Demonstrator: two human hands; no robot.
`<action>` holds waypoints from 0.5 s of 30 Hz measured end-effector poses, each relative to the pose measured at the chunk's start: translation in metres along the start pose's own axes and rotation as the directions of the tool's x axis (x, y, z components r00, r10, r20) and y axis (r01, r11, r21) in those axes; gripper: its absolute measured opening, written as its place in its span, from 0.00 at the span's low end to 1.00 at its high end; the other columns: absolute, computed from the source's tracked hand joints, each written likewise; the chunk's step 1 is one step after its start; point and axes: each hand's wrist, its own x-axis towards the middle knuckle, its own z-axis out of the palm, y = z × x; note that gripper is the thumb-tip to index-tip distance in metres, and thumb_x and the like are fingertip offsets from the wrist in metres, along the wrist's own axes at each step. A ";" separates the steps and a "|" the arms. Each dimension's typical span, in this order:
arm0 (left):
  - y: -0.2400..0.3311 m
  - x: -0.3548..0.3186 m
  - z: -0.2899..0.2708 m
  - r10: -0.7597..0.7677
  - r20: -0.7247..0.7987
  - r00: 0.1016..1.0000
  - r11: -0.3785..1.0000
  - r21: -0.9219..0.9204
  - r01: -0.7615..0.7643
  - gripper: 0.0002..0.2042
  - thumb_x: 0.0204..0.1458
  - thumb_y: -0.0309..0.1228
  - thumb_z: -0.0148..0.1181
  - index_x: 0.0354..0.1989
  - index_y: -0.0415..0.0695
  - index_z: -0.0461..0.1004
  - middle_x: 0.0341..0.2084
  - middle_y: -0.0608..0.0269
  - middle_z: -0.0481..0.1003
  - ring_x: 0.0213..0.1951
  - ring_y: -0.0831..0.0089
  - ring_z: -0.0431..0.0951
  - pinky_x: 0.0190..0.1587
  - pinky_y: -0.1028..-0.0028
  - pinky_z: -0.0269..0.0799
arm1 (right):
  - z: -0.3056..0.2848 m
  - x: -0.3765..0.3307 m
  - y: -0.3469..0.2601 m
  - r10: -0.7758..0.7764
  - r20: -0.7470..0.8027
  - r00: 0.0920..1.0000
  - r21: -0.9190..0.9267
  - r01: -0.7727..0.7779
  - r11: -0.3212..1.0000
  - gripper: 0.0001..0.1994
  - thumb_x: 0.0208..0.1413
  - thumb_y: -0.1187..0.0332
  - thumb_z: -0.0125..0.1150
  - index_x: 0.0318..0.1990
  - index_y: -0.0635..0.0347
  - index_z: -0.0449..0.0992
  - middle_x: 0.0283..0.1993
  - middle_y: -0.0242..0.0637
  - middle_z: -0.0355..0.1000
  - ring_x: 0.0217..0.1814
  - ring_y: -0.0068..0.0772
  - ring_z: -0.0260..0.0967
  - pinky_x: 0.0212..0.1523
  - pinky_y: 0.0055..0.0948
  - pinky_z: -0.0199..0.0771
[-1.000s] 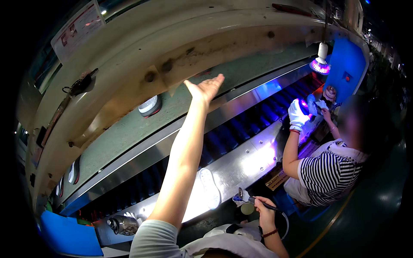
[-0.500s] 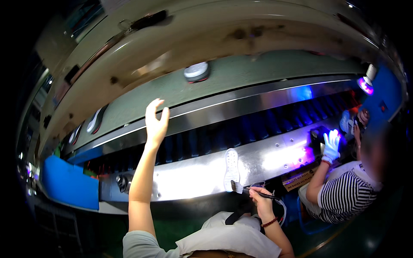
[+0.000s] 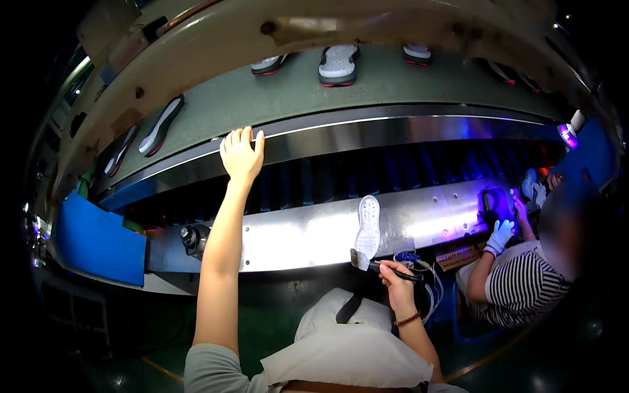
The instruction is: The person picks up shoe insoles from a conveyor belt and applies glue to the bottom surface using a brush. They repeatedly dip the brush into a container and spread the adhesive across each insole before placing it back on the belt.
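Observation:
My left hand (image 3: 242, 154) reaches forward with fingers stretched out, at the near metal rail (image 3: 367, 121) of the green belt (image 3: 275, 98). Nothing is in it. In my right hand (image 3: 397, 280), close to my lap, is a flat brush (image 3: 360, 260) with a black handle. Its bristle end lies by the lower end of a white shoe sole (image 3: 369, 226), and I cannot tell whether they touch. That sole lies lengthwise on the shiny metal ledge (image 3: 301, 239). On the belt, a white-and-black sole (image 3: 339, 65) with a red edge lies beyond my left hand.
More soles lie along the belt, one (image 3: 161, 128) at the left. A dark knob-like fitting (image 3: 194, 240) stands on the ledge near my left forearm. At the right a co-worker in a striped shirt (image 3: 524, 288) has a gloved hand (image 3: 501, 237) under a purple lamp (image 3: 568, 135).
The view has shifted, showing more soles on the belt. My left hand's fingers have straightened and come to the rail. My right hand keeps the brush by the sole. The co-worker's gloved hand has lowered.

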 end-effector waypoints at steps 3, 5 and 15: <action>0.000 0.002 -0.006 0.001 0.034 0.999 0.999 -0.036 0.000 0.15 0.47 0.45 0.51 0.32 0.45 0.71 0.32 0.63 0.71 0.41 0.65 0.69 0.47 0.64 0.60 | 0.009 -0.010 0.005 -0.025 -0.023 0.999 0.004 0.025 1.000 0.08 0.46 0.73 0.61 0.36 0.64 0.74 0.28 0.29 0.71 0.26 0.13 0.63 0.26 0.11 0.60; -0.002 0.003 -0.005 0.012 -0.007 1.000 0.999 -0.039 -0.012 0.15 0.47 0.46 0.51 0.31 0.45 0.71 0.30 0.63 0.71 0.39 0.65 0.69 0.46 0.64 0.60 | 0.012 -0.016 0.011 -0.046 -0.039 0.998 0.016 0.046 0.999 0.08 0.46 0.74 0.60 0.36 0.64 0.74 0.28 0.29 0.71 0.26 0.13 0.63 0.26 0.11 0.60; -0.004 0.014 -0.014 0.004 0.173 0.985 0.998 -0.068 0.008 0.18 0.47 0.49 0.51 0.27 0.44 0.71 0.26 0.62 0.71 0.35 0.63 0.69 0.40 0.64 0.61 | 0.020 -0.043 0.031 -0.077 -0.141 0.987 0.081 0.089 0.993 0.08 0.46 0.75 0.60 0.35 0.64 0.74 0.33 0.34 0.73 0.27 0.14 0.64 0.26 0.11 0.61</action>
